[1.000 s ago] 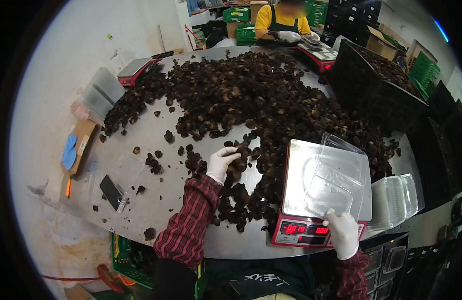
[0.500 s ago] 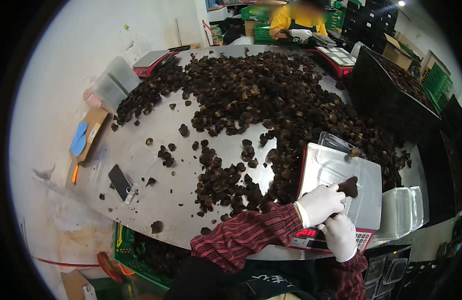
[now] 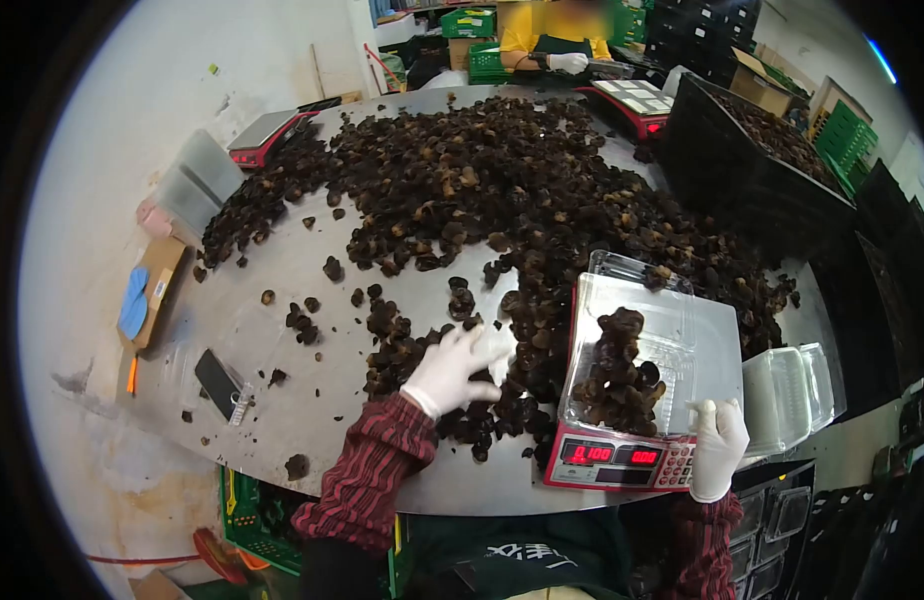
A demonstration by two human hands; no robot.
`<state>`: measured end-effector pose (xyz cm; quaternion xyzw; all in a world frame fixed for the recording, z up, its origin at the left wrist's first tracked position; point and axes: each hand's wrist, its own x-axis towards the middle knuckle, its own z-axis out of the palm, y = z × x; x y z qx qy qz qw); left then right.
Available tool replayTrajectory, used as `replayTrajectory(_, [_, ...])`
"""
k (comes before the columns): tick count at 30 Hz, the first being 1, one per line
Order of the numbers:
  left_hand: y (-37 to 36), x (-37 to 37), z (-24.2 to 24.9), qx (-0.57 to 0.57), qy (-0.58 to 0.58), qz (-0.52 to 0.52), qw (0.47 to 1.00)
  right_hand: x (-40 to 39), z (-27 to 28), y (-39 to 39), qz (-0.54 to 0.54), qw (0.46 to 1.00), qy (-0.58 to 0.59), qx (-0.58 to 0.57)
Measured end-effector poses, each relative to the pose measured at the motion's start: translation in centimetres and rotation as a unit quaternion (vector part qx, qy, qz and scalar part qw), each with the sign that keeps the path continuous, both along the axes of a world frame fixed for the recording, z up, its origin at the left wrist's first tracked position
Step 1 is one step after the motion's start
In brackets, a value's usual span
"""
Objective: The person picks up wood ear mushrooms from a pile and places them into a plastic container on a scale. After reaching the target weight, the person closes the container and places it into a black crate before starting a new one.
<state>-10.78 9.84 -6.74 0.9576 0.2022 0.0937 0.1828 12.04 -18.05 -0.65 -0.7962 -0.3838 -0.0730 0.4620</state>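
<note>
My left hand (image 3: 454, 372), in a white glove, reaches over loose dark wood ear mushrooms (image 3: 412, 345), its fingers spread and holding nothing I can see. My right hand (image 3: 720, 452), also gloved, has its fingers curled at the front right corner of a red and silver digital scale (image 3: 712, 345); whatever is in it, if anything, is hidden. A clear plastic tray on the scale holds a clump of wood ear mushrooms (image 3: 622, 385). The left part of the lit display (image 3: 594, 454) reads 0.100.
A large mushroom heap (image 3: 482, 170) covers the table's middle and back. Stacked clear containers (image 3: 782, 400) stand right of the scale, and a black crate (image 3: 752, 170) is behind. A phone (image 3: 218, 384) lies left. Across the table, a person in a yellow top (image 3: 522, 28) works.
My left hand has moved left from the scale to the loose mushrooms. A mushroom clump now sits on the scale, and my right hand has shifted slightly right. The view has turned a little.
</note>
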Motion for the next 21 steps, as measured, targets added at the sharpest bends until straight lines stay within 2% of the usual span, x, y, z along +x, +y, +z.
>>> replayTrajectory(1, [-0.6,-0.5,-1.2,0.03,0.046,-0.013,0.998,0.3,-0.2,0.1,-0.006,1.0,-0.003,0.0])
replayTrajectory(2, [-0.8,-0.6,-2.9,0.009,0.074,-0.052,0.996,0.6,-0.5,0.1,-0.015,1.0,-0.01,-0.007])
replayTrajectory(3, [-1.3,-0.8,-3.7,0.023,0.045,-0.064,0.997,0.9,-0.9,0.1,-0.025,0.999,-0.018,-0.013])
replayTrajectory(4, [-0.9,-1.0,-5.3,-0.014,0.007,-0.055,0.998,1.0,-1.2,0.0,-0.027,0.999,-0.015,-0.019])
replayTrajectory(5, [-0.5,-0.9,-5.5,-0.052,-0.029,-0.047,0.997,1.1,-0.9,0.2,-0.02,0.996,-0.08,-0.036])
replayTrajectory(7, [-0.1,-1.0,-5.9,-0.119,-0.112,0.005,0.987,1.0,-0.5,0.4,-0.005,0.996,-0.079,-0.042])
replayTrajectory(9, [0.7,-0.5,-5.4,-0.249,-0.203,0.109,0.941,1.4,-0.1,0.7,-0.005,0.992,-0.108,-0.059])
replayTrajectory(11, [1.7,0.0,-4.5,-0.373,-0.217,0.169,0.886,2.4,0.2,1.1,-0.002,0.987,-0.139,-0.074])
replayTrajectory(13, [1.1,1.4,-1.1,-0.423,-0.237,0.175,0.857,3.8,0.1,2.0,0.016,0.988,-0.147,-0.044])
replayTrajectory(15, [0.3,3.6,1.2,-0.402,-0.328,0.082,0.851,5.5,0.2,3.1,0.018,0.987,-0.153,-0.055])
replayTrajectory(17, [-2.0,6.6,5.0,-0.321,-0.359,0.037,0.876,7.3,0.5,4.7,0.016,0.996,-0.057,-0.061])
replayTrajectory(19, [-4.4,9.2,7.4,-0.259,-0.328,-0.059,0.907,8.4,1.5,6.9,0.042,0.996,-0.057,-0.062])
replayTrajectory(21, [-7.1,11.7,7.8,-0.075,-0.29,-0.119,0.946,9.7,0.9,9.4,0.04,0.993,-0.05,-0.096])
